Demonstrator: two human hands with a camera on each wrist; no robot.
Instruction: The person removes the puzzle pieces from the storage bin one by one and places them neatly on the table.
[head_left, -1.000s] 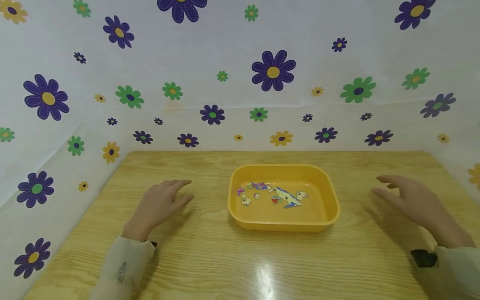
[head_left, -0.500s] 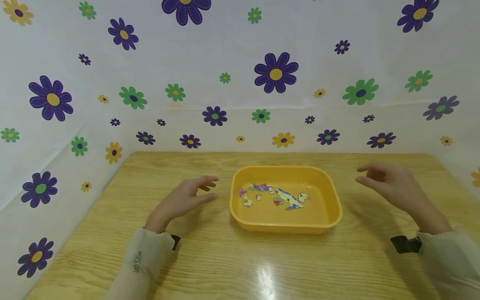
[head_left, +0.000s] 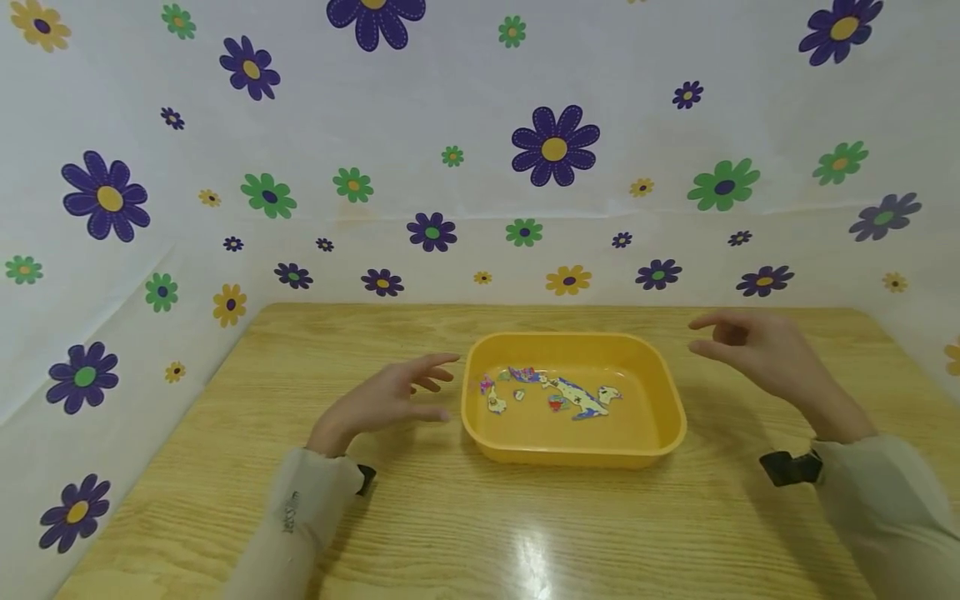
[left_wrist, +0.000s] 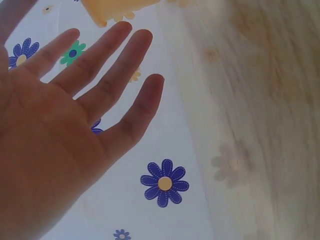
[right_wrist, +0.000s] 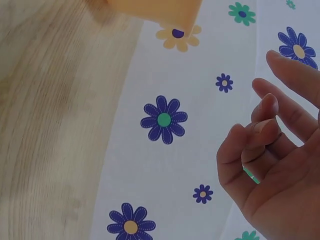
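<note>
Because the tray (head_left: 577, 457) sits on the tabletop (head_left: 427, 533) between the left grip (head_left: 386, 398) and the right grip (head_left: 772, 354), the step in hand looks like a reach to it from either side. The left grip is wide, fingers stretched and thumb apart, just beside the tray's left end; the right grip is half wide, fingers loosely bent, near the right end; neither holds anything. Small scraps (head_left: 574, 394) lie inside, mostly in the middle and left, and could slide if the tray is jolted, so gentle, even contact is best. Taking it low at both ends should keep it level. The fingertips' height is hard to judge here.
</note>
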